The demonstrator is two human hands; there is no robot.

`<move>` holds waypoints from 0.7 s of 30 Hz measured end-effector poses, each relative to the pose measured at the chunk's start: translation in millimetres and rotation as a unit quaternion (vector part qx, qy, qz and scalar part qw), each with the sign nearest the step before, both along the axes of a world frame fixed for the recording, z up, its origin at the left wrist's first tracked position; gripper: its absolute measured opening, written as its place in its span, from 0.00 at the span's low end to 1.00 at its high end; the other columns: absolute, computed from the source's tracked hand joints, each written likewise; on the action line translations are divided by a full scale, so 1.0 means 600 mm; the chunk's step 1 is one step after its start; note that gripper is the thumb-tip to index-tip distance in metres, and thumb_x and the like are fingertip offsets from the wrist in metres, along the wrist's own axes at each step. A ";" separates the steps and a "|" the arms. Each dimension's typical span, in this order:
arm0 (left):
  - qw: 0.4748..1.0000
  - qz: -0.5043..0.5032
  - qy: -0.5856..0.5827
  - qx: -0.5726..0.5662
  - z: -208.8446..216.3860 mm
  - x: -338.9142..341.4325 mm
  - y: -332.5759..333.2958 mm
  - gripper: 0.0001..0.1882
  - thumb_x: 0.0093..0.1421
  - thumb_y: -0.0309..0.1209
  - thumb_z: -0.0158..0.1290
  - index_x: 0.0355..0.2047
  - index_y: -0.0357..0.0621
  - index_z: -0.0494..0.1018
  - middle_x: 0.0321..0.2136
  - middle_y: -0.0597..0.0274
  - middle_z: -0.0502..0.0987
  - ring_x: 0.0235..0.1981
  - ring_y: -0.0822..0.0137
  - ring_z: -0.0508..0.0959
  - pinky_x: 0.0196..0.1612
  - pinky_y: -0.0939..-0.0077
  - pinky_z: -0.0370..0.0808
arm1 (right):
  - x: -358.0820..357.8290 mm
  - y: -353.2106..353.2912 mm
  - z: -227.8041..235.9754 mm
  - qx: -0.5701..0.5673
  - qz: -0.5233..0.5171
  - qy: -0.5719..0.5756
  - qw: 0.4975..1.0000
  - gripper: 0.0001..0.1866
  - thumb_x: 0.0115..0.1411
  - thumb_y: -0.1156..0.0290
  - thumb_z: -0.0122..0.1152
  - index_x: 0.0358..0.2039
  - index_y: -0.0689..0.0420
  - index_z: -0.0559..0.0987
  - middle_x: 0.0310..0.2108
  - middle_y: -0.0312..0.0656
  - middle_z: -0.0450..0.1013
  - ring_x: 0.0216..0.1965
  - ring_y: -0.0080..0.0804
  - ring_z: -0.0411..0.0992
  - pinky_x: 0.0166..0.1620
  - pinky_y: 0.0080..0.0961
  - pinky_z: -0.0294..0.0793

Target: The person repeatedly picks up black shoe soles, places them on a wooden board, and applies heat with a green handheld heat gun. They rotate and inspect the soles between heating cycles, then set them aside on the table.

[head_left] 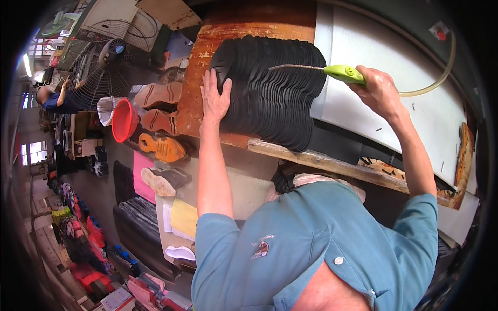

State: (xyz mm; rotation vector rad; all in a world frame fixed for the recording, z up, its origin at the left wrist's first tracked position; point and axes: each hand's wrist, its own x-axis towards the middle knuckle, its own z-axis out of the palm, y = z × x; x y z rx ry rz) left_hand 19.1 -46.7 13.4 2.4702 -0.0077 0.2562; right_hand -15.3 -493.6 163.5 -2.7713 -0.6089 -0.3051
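A long row of thin black shoe-sole pieces (275,103) stands packed together on a worn reddish-brown wooden table (199,67). Against the slotted face at the row's left end rests my left hand (215,98), fingers stretched out and holding nothing. My right hand (381,92) is wrapped round a green air blow gun (343,74) on the right. Its long thin metal nozzle points left over the upper part of the row. Whether the tip touches the pieces, I cannot tell. A translucent hose (433,89) leads off from the gun to the right.
A white sheet-covered surface (363,41) adjoins the table on the right. A wooden rail (332,165) runs along the near edge. On the left are a red bucket (124,121), several shoe soles (162,147) and a large fan (101,78). Another person (59,101) is far left.
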 end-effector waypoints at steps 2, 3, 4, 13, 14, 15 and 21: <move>1.000 0.000 0.020 0.008 0.003 0.000 0.000 0.43 0.74 0.59 0.45 0.77 0.39 0.55 0.77 0.37 0.52 0.79 0.39 0.49 0.79 0.45 0.44 | 0.000 -0.002 -0.002 -0.053 0.072 0.063 0.994 0.11 0.61 0.68 0.72 0.35 0.58 0.78 0.28 0.50 0.80 0.33 0.52 0.80 0.38 0.46 0.80; 0.999 -0.006 0.032 0.009 0.003 0.000 0.001 0.43 0.74 0.58 0.45 0.77 0.39 0.55 0.77 0.37 0.52 0.79 0.39 0.49 0.79 0.44 0.44 | 0.000 -0.003 -0.003 -0.080 0.110 0.091 0.987 0.11 0.61 0.68 0.72 0.35 0.59 0.79 0.27 0.50 0.80 0.32 0.52 0.80 0.38 0.46 0.80; 1.000 -0.011 0.024 0.001 0.004 0.002 0.001 0.44 0.74 0.59 0.45 0.77 0.38 0.54 0.77 0.37 0.52 0.79 0.40 0.48 0.79 0.45 0.44 | 0.001 -0.004 -0.006 -0.054 0.103 0.091 0.989 0.11 0.61 0.68 0.72 0.36 0.59 0.79 0.27 0.50 0.80 0.32 0.53 0.80 0.38 0.47 0.80; 0.997 -0.007 0.069 0.035 0.030 0.000 -0.006 0.48 0.71 0.61 0.49 0.75 0.33 0.55 0.77 0.36 0.52 0.79 0.42 0.48 0.79 0.46 0.41 | 0.015 -0.024 -0.017 0.076 -0.001 0.023 0.997 0.09 0.63 0.67 0.71 0.36 0.57 0.80 0.27 0.48 0.81 0.30 0.49 0.81 0.37 0.46 0.80; 0.997 -0.002 0.075 0.028 0.035 0.002 -0.007 0.49 0.71 0.61 0.49 0.75 0.33 0.55 0.77 0.36 0.52 0.79 0.42 0.48 0.79 0.45 0.41 | 0.016 -0.027 -0.016 0.008 -0.042 0.041 0.998 0.09 0.62 0.68 0.72 0.38 0.58 0.81 0.28 0.49 0.81 0.31 0.49 0.81 0.38 0.46 0.81; 0.997 0.001 0.071 0.021 0.038 0.003 -0.009 0.49 0.70 0.61 0.50 0.75 0.32 0.55 0.77 0.36 0.52 0.79 0.42 0.48 0.79 0.45 0.41 | 0.016 -0.029 -0.017 -0.022 -0.011 0.071 0.997 0.10 0.63 0.68 0.72 0.38 0.58 0.81 0.28 0.49 0.81 0.31 0.50 0.81 0.38 0.46 0.81; 0.995 0.031 0.055 0.074 0.024 0.006 -0.019 0.53 0.69 0.62 0.52 0.78 0.36 0.47 0.78 0.35 0.48 0.80 0.39 0.43 0.79 0.40 0.40 | 0.015 -0.037 -0.022 0.052 -0.040 0.061 0.996 0.11 0.62 0.67 0.72 0.39 0.58 0.80 0.30 0.50 0.82 0.33 0.50 0.81 0.40 0.46 0.81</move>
